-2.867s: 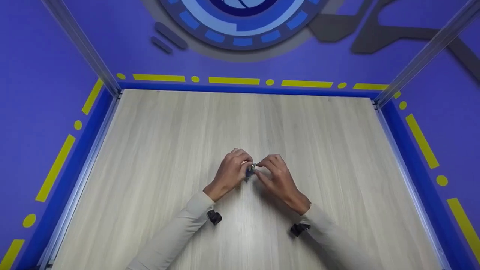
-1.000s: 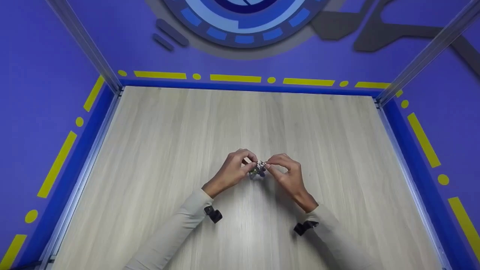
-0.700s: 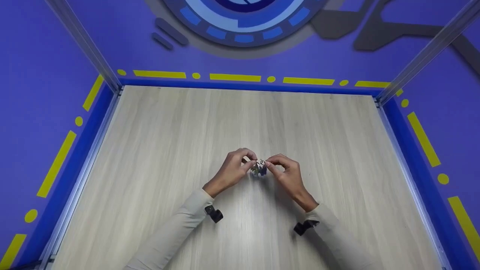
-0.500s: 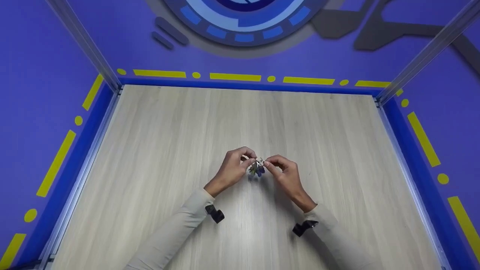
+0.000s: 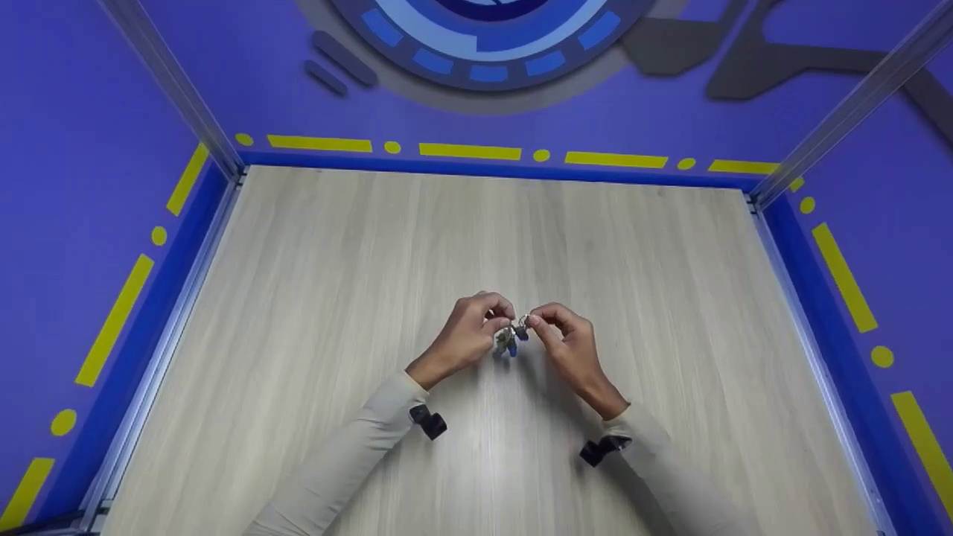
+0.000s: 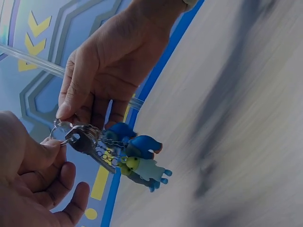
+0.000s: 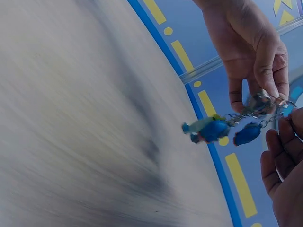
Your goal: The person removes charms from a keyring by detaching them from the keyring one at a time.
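Between my two hands, above the table, hangs a bunch of keychains on metal rings. My left hand (image 5: 470,327) pinches the bunch from the left, thumb against fingertips. From the right, my right hand (image 5: 563,327) pinches a split ring (image 6: 59,135) at its edge. A dark key (image 6: 90,146) and small chains dangle from the rings. Blue figure charms (image 6: 142,145) and a pale figure with a yellow-green head (image 6: 144,168) hang at the chain ends. In the right wrist view, one blue charm (image 7: 247,134) hangs apart, closer to my right hand.
The light wood tabletop (image 5: 372,246) lies under both hands. Blue-purple walls with yellow dashes stand at its back and sides, with metal posts (image 5: 841,108) at the back corners. A small black camera (image 5: 428,422) sits on each wrist.
The bunch, earlier mostly hidden at my left fingers, now hangs in view between the hands. One blue charm has separated from the cluster toward my right hand. Both hands have moved slightly right.
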The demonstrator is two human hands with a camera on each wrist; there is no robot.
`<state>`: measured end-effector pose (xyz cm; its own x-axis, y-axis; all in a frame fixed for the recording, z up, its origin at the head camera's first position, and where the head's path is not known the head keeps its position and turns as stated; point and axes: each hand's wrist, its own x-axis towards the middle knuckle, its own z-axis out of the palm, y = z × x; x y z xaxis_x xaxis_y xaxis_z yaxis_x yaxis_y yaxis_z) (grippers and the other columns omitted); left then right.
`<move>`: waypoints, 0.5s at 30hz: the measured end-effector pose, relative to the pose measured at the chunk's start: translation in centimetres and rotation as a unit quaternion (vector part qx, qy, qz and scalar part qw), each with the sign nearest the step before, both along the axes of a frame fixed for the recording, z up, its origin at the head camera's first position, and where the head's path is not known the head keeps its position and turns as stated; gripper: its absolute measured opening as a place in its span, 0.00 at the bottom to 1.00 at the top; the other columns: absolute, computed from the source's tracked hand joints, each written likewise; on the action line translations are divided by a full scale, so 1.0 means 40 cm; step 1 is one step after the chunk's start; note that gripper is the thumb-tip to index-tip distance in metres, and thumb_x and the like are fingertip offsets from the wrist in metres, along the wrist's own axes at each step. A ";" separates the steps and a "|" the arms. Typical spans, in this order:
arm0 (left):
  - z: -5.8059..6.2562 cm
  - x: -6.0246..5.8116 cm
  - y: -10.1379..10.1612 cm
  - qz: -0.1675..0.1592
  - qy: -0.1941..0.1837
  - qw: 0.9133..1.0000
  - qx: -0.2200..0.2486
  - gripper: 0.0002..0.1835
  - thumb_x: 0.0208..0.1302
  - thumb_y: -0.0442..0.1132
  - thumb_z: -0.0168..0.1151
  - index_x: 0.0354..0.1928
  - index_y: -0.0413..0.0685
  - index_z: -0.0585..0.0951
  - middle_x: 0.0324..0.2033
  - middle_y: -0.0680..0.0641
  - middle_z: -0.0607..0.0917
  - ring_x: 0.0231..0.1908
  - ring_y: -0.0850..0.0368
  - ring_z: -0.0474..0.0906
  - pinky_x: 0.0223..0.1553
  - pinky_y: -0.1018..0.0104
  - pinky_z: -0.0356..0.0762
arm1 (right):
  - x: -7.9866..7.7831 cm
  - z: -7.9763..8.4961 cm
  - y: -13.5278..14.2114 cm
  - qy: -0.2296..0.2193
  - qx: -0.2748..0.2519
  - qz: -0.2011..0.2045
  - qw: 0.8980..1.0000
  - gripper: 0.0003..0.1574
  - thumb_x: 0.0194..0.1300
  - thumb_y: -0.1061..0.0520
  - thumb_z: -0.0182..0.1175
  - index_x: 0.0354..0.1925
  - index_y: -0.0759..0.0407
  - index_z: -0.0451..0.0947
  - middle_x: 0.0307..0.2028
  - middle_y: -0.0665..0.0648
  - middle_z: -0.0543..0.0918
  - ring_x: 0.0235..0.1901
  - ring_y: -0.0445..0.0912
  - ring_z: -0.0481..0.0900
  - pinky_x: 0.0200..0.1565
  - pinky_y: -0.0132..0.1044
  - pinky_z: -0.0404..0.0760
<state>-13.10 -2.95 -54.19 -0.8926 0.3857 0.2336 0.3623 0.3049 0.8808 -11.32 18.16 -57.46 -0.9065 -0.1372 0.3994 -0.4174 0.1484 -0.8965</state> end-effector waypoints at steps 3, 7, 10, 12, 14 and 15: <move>-0.002 0.002 0.002 -0.011 0.000 1.000 -0.006 0.05 0.73 0.22 0.66 0.41 0.37 0.85 0.40 0.41 0.89 0.43 0.53 0.83 0.50 0.60 0.83 | -0.002 0.003 0.005 0.005 0.001 -0.004 1.000 0.05 0.76 0.69 0.66 0.41 0.65 0.88 0.37 0.60 0.90 0.40 0.45 0.86 0.50 0.32 0.83; -0.006 0.003 0.004 -0.017 -0.009 1.000 0.002 0.04 0.74 0.24 0.65 0.41 0.39 0.85 0.40 0.42 0.89 0.44 0.53 0.83 0.51 0.58 0.83 | -0.002 0.005 0.012 -0.010 0.003 -0.004 1.000 0.04 0.77 0.68 0.67 0.41 0.65 0.88 0.37 0.59 0.90 0.39 0.45 0.86 0.50 0.32 0.84; -0.009 0.003 0.006 -0.025 -0.030 0.999 0.015 0.04 0.75 0.25 0.64 0.43 0.39 0.83 0.41 0.44 0.88 0.45 0.53 0.84 0.53 0.56 0.83 | 0.002 0.007 0.014 -0.029 -0.005 -0.001 1.000 0.04 0.78 0.68 0.66 0.42 0.67 0.87 0.38 0.61 0.90 0.40 0.45 0.86 0.50 0.32 0.85; -0.011 0.004 0.007 -0.032 -0.048 0.998 0.023 0.03 0.76 0.25 0.63 0.44 0.39 0.82 0.42 0.44 0.88 0.47 0.53 0.83 0.54 0.54 0.83 | 0.005 0.009 0.014 -0.037 -0.011 0.001 0.999 0.04 0.78 0.68 0.65 0.42 0.68 0.87 0.39 0.63 0.90 0.40 0.45 0.87 0.49 0.32 0.85; -0.013 0.006 0.007 -0.039 -0.066 0.997 0.033 0.03 0.77 0.26 0.62 0.45 0.40 0.81 0.43 0.45 0.87 0.48 0.54 0.83 0.55 0.52 0.84 | 0.008 0.011 0.013 -0.038 -0.016 -0.001 0.999 0.04 0.77 0.69 0.65 0.42 0.69 0.86 0.39 0.64 0.89 0.41 0.45 0.87 0.49 0.32 0.86; -0.013 0.007 0.007 -0.041 -0.076 0.996 0.038 0.03 0.78 0.26 0.61 0.45 0.40 0.81 0.43 0.45 0.87 0.48 0.54 0.83 0.56 0.51 0.84 | 0.009 0.011 0.013 -0.037 -0.017 -0.001 0.999 0.04 0.77 0.69 0.65 0.42 0.70 0.86 0.39 0.64 0.90 0.41 0.44 0.87 0.49 0.32 0.86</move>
